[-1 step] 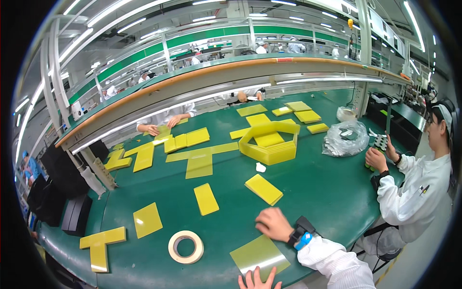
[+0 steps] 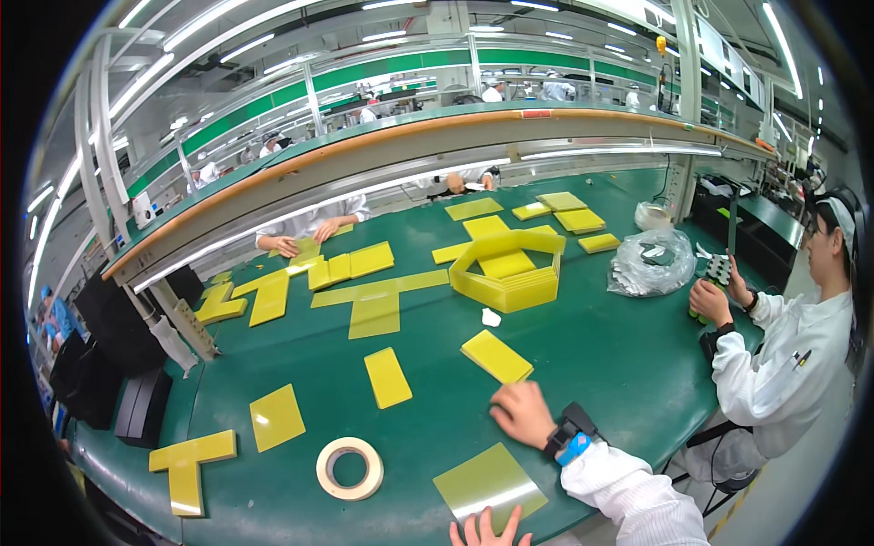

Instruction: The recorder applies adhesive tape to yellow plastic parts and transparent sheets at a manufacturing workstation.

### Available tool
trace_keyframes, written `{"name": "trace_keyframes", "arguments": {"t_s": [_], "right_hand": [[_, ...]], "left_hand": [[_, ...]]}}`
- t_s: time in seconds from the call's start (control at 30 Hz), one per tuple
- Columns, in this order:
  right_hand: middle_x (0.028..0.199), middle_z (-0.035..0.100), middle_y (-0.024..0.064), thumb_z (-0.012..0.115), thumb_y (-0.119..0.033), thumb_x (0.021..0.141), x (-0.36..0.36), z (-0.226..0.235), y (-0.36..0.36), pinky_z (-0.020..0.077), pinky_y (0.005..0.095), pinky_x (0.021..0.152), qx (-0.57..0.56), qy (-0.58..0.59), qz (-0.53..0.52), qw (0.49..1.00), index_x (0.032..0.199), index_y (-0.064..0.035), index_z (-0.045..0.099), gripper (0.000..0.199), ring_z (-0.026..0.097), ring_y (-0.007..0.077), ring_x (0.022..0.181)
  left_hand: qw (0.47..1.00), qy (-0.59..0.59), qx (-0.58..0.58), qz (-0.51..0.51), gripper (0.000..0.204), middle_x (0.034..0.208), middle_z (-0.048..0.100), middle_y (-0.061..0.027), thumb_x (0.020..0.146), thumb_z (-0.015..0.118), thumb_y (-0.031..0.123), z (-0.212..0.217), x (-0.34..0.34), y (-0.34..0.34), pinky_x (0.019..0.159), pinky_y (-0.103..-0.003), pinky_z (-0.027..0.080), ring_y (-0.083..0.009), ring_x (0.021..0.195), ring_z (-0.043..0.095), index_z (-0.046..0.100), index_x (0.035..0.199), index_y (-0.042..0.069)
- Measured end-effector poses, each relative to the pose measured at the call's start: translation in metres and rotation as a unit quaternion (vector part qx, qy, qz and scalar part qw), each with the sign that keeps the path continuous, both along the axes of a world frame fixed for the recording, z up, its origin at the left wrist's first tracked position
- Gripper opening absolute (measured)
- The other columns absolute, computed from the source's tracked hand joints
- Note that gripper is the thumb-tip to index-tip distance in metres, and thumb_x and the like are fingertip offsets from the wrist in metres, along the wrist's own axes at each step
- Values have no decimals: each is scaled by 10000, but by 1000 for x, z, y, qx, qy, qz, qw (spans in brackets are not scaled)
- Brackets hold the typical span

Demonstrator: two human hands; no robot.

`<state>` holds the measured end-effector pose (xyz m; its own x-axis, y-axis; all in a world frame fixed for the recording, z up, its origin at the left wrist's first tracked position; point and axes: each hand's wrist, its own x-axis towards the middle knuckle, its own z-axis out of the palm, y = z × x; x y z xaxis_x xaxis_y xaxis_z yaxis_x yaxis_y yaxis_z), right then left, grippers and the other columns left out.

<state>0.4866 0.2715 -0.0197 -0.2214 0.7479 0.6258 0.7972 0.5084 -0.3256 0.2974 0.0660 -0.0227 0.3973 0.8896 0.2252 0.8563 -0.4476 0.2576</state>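
Observation:
My left hand (image 2: 492, 530) comes in at the lower edge, fingers spread over the near edge of a thin translucent yellow sheet (image 2: 489, 478) lying flat on the table. Above the sheet's far right corner is my right hand (image 2: 525, 415), its fingers loosely bent and a little blurred, with nothing visible in it. Just beyond its fingertips lies a small stack of yellow rectangular sheets (image 2: 496, 357). A dark band and a blue band circle the right wrist. Left of the large sheet rests a roll of cream tape (image 2: 325, 469).
Yellow pieces lie about the green table (image 2: 300, 364): a narrow stack (image 2: 389, 378), a single sheet (image 2: 278, 417), a T-shaped pair (image 2: 189, 460) and a hexagonal ring (image 2: 505, 291). A clear bag (image 2: 651, 262) stands far right. Co-workers' hands (image 2: 712, 298) are at the right and far side.
My right hand has shifted slightly right and away from me, closer to the small stack of yellow sheets. My left hand stays on the sheet.

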Motion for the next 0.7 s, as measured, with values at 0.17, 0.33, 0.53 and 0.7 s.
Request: {"name": "trace_keyframes", "arguments": {"t_s": [0.17, 0.33, 0.53, 0.7], "right_hand": [[1105, 517, 133, 726, -475, 701, 28, -12, 42, 325, 431, 893, -5, -6, -234, 972, 1160, -7, 555, 678, 438, 303, 1079], [1110, 519, 142, 710, -557, 687, 27, -15, 48, 303, 437, 916, -110, -23, -247, 963, 1203, 14, 541, 789, 422, 300, 1091], [1133, 509, 142, 726, -483, 709, 31, -19, 51, 279, 426, 953, -117, 11, -211, 970, 1197, 7, 546, 714, 417, 309, 1098], [1135, 509, 149, 740, -469, 697, 32, -17, 51, 294, 425, 959, -121, 36, -198, 972, 1195, 8, 548, 716, 418, 315, 1110]], "left_hand": [[999, -8, 42, -2, 524, 1299, 479, -208, 793, 625, 413, 1, -1, 2, 1010, -574, 304, -403, 1166, 434, 572, 1266, 194], [999, -10, 48, -1, 535, 1223, 508, -193, 789, 630, 398, 9, -1, 2, 991, -548, 335, -392, 1115, 449, 565, 1280, 195], [999, -13, 50, -5, 536, 1206, 513, -193, 789, 632, 390, 5, -2, 2, 986, -534, 345, -396, 1104, 452, 563, 1285, 195], [998, -14, 59, 5, 530, 1208, 514, -196, 792, 630, 392, 4, 0, 2, 979, -536, 354, -395, 1097, 460, 568, 1278, 189]]}}
